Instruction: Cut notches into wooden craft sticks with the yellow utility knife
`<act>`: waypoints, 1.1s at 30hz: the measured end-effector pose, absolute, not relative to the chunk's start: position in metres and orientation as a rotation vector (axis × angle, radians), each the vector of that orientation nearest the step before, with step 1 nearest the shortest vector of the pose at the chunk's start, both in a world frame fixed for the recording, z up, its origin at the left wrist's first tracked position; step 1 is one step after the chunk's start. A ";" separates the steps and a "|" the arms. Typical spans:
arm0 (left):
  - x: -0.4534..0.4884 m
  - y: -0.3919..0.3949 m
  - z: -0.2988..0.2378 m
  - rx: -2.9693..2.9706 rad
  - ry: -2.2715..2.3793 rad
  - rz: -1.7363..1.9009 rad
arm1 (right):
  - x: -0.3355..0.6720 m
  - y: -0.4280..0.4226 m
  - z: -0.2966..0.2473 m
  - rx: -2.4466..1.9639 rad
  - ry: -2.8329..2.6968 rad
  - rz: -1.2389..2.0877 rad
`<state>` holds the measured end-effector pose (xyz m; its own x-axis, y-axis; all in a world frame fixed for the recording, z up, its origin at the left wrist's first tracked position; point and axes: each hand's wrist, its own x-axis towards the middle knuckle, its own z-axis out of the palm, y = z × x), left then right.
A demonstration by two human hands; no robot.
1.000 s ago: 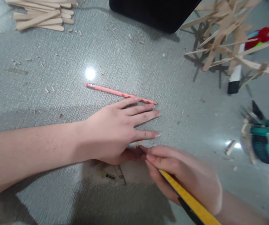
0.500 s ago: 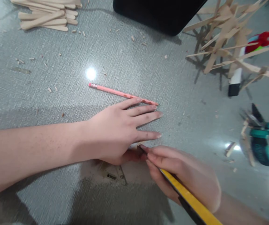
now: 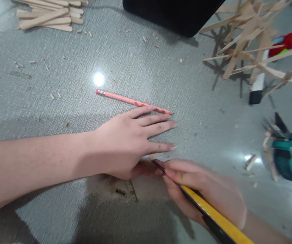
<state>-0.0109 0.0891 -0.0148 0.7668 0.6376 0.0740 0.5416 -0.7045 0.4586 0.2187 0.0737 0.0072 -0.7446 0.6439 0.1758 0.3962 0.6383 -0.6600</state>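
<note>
My left hand (image 3: 125, 139) lies palm down on the table, fingers spread; its index fingertip rests against a pink pencil (image 3: 120, 97). The left thumb is tucked underneath, close to my right hand. My right hand (image 3: 202, 186) is closed around a utility knife (image 3: 214, 213) with a yellow and black handle. The knife's thin dark tip points at a small bit of pale wood (image 3: 150, 157) at the edge of my left hand, which hides most of it. Below the left wrist, part of a clear set square (image 3: 129, 190) shows in the shadow.
Wooden craft sticks (image 3: 46, 18) are piled at the back left. A black object (image 3: 171, 13) stands at the back. A glued stick structure (image 3: 252, 44) sits at the far right, over a white marker (image 3: 257, 84). Green-handled pliers (image 3: 284, 156) lie near wood scraps (image 3: 251, 162).
My right hand has slid a little to the right and toward me with the knife, drawing its tip back. The left hand stays in place.
</note>
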 end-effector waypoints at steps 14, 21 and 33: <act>-0.010 0.089 -0.014 2.549 0.900 0.283 | 0.220 0.072 0.002 -0.792 -2.510 0.793; -0.009 0.089 -0.016 2.541 0.898 0.312 | 0.222 0.071 0.001 -0.806 -2.501 0.811; -0.010 0.087 -0.017 2.562 0.916 0.320 | 0.216 0.072 0.006 -0.764 -2.513 0.794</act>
